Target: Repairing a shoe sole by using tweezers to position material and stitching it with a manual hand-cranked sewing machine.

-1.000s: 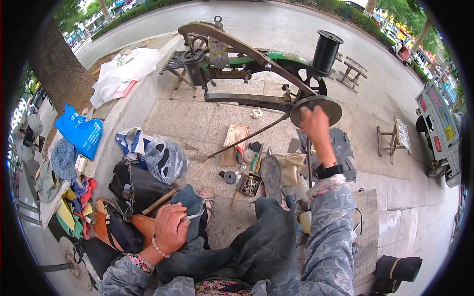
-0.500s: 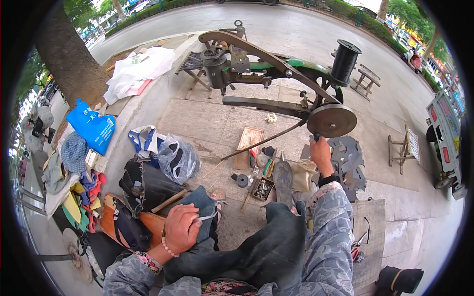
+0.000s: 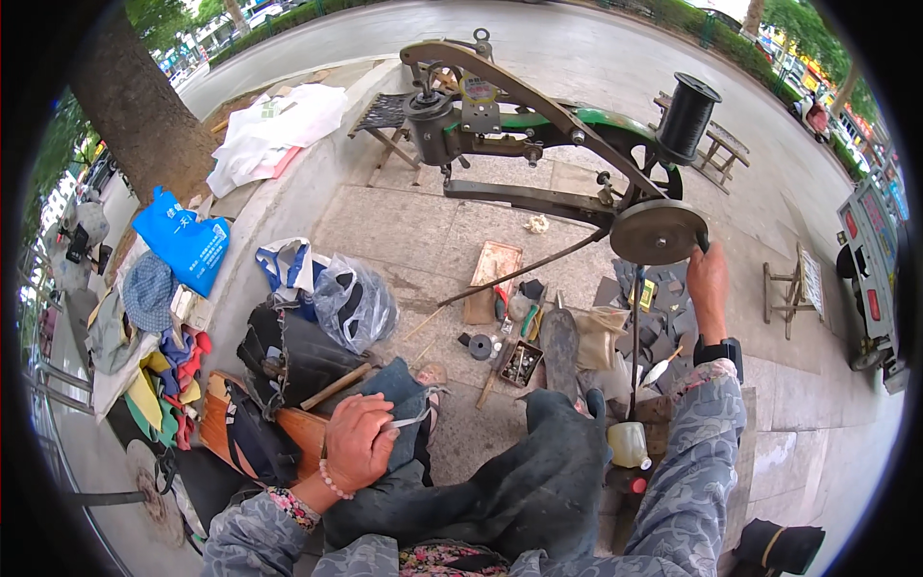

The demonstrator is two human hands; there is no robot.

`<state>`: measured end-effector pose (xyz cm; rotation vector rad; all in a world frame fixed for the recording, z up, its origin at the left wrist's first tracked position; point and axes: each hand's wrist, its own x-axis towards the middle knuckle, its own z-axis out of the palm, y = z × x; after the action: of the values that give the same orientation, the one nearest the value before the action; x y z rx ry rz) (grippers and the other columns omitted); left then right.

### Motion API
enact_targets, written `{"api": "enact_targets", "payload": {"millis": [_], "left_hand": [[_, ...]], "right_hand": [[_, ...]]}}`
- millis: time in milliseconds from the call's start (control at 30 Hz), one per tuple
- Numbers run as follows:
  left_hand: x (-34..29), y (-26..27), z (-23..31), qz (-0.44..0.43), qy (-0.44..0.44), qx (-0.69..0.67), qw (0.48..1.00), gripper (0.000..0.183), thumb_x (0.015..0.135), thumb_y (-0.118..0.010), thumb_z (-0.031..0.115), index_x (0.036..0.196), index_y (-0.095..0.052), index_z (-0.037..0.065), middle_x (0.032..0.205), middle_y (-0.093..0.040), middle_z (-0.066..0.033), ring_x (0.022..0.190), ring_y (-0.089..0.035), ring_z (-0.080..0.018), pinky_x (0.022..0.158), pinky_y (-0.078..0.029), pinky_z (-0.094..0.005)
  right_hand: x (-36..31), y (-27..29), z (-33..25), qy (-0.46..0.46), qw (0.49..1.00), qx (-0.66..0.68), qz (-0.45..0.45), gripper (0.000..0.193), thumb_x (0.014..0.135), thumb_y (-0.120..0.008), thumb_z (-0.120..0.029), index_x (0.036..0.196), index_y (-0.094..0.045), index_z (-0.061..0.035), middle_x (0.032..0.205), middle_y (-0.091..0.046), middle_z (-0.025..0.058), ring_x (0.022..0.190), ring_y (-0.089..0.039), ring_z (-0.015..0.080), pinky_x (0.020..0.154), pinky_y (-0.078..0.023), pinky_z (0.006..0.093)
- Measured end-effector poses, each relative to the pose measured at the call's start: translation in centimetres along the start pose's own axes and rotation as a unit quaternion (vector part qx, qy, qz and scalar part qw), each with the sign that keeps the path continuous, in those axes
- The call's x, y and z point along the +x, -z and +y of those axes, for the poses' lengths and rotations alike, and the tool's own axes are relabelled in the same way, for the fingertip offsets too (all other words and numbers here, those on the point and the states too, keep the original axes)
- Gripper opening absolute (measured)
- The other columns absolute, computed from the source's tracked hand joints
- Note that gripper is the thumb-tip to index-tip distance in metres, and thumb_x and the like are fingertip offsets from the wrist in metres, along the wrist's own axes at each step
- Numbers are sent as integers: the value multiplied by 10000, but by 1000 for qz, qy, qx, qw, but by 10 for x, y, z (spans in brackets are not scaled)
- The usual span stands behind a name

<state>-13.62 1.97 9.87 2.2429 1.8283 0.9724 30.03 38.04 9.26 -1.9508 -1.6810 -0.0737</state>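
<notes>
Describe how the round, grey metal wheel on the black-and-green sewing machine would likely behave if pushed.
The wheel would probably spin rather than slide, being mounted at its centre. Its solid metal disc suggests heft. The dark rim handle, held in the right hand, should make turning easier.

Round dark metal handwheel, upright

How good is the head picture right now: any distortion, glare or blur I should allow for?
Head view: fisheye bending, plain toward the rim, where the grey vehicle leans; black corners around the round image; soft daylight; small highlights on the clear plastic bag; the white sheeting looks brightest; left hand and right hand show little blur.
</notes>
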Motion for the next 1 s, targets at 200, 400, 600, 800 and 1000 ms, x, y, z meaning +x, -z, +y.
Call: {"api": "enact_targets", "payload": {"millis": [200,400,600,800,1000], "left_hand": [[-2,7,1,12,7,16,1000,185,789,-689,121,932,-607,37,1018,-662,-121,1021,-635,-320,922,-461,-463],[-4,6,2,16,-6,1,1000,177,806,-705,126,930,-618,34,1016,-667,-117,1006,-644,-300,903,-476,-445],[-17,7,4,35,28,18,999,177,808,-700,119,943,-624,33,1025,-668,-105,1023,-641,-279,929,-466,-435],[-15,2,1,37,31,11,999,175,838,-682,135,969,-633,29,1038,-666,-99,1057,-632,-262,947,-454,-419],[-21,3,-1,47,48,11,998,159,858,-667,154,955,-635,33,1049,-656,-91,1062,-625,-258,943,-463,-412]], "right_hand": [[-37,-103,10,1,994,17,-106,359,888,-594,-322,1038,-516,-5,928,-659,299,910,-623,493,763,-488,564],[-35,-176,-8,35,969,200,-137,295,928,-527,-249,966,-459,36,639,-608,196,416,-597,271,382,-473,389],[-5,-22,-82,-91,932,323,-135,251,955,-534,-226,973,-493,21,745,-598,263,757,-603,464,671,-462,489],[9,-7,-9,133,983,114,54,265,974,-512,-209,1008,-530,53,920,-600,324,882,-551,524,717,-433,517],[1,-59,36,46,993,10,-105,266,937,-542,-188,1050,-534,53,970,-608,317,948,-562,512,752,-437,527]]}}
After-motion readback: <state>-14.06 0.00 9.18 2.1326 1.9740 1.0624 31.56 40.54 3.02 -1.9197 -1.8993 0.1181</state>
